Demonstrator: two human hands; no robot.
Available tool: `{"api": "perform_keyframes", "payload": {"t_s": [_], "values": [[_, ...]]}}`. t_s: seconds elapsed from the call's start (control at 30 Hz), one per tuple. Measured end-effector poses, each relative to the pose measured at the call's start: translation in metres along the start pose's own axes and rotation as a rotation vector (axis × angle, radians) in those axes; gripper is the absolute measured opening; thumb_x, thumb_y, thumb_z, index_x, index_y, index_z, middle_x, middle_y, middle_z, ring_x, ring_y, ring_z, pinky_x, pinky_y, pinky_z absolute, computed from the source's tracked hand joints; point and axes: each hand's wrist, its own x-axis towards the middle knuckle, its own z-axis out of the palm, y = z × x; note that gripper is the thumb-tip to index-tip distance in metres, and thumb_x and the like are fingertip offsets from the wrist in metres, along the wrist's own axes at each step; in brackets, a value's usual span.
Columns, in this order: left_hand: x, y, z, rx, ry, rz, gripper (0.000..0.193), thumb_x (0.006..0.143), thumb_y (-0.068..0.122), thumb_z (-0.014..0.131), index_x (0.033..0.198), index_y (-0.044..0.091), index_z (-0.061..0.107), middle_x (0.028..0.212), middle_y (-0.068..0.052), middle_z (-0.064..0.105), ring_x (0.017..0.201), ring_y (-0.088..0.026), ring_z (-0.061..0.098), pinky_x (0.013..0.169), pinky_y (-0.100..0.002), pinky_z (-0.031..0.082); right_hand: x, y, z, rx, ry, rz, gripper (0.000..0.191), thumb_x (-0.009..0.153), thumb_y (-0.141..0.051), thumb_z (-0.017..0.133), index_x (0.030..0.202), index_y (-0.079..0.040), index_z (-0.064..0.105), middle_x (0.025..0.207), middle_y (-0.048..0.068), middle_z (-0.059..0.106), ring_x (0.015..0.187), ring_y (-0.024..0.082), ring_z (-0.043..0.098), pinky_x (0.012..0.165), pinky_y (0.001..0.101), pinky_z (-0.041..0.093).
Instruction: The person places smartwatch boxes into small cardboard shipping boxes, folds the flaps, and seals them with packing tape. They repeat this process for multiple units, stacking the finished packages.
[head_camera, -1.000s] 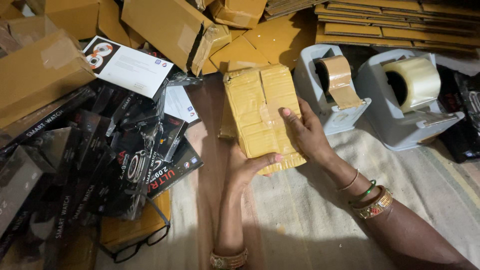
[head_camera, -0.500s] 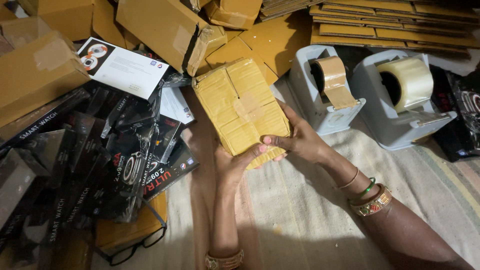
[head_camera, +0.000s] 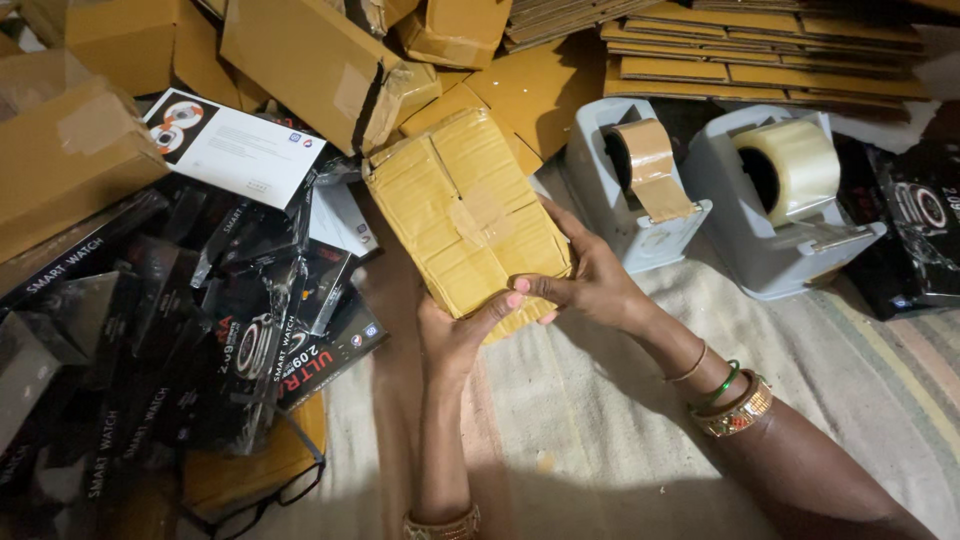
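Hands are meeting at the near end of a taped brown carton, which I am holding tilted above a striped cloth spread on the floor. My left hand is cupping the carton's near corner from beneath, fingers wrapped up onto its face; my right hand is pinching the same end from the side, thumb on top and fingertips curled under. Both grips are therefore clamped on the carton, with the two hands touching each other at the fingertips.

The carton's far end is pointing towards a heap of plain cardboard boxes and a stack of flattened cartons. Just to its right, two grey tape dispensers are standing: one carrying brown tape, the other clear tape. To its left, a pile of black product boxes is lying beside a white one, with a pair of spectacles near the bottom edge.

I am judging the step in hand to be the pressing down of tape already crossing the carton's face, since strips are showing smooth across the seams. I am judging that any further move calls for a steady hold at this end, as the carton is resting on nothing.
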Motion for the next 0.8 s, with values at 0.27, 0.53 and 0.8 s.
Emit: {"api": "perform_keyframes", "payload": {"t_s": [0.27,0.53,0.8], "values": [[-0.002,0.000,-0.007,0.093,-0.105,-0.136,0.051,0.080,0.021,0.085,0.120,0.000,0.062,0.098,-0.007,0.074,0.077,-0.012,0.072,0.057,-0.025,0.059,-0.001,-0.006,-0.005,0.025,0.049,-0.079,0.095,0.083,-0.013,0.081,0.161,-0.007,0.028,0.134,0.008,0.063,0.097,0.014,0.069,0.058,0.0265,0.063],[-0.002,-0.015,-0.006,0.067,-0.023,-0.213,0.045,0.087,0.031,0.082,0.108,-0.006,0.066,0.080,-0.014,0.072,0.050,-0.016,0.067,0.041,-0.026,0.050,-0.002,-0.014,-0.008,-0.028,0.093,-0.031,0.091,0.081,-0.011,0.080,0.158,-0.009,0.032,0.133,0.006,0.063,0.098,0.014,0.070,0.057,0.0277,0.063],[0.001,-0.047,-0.036,-0.408,-0.064,0.013,0.061,0.094,0.053,0.064,0.129,0.003,0.060,0.099,-0.003,0.067,0.077,-0.008,0.062,0.063,-0.023,0.050,-0.010,-0.015,-0.003,0.003,0.153,-0.008,0.077,0.086,-0.013,0.076,0.156,-0.006,0.044,0.116,0.009,0.070,0.084,0.014,0.069,0.052,0.0262,0.057]]}}
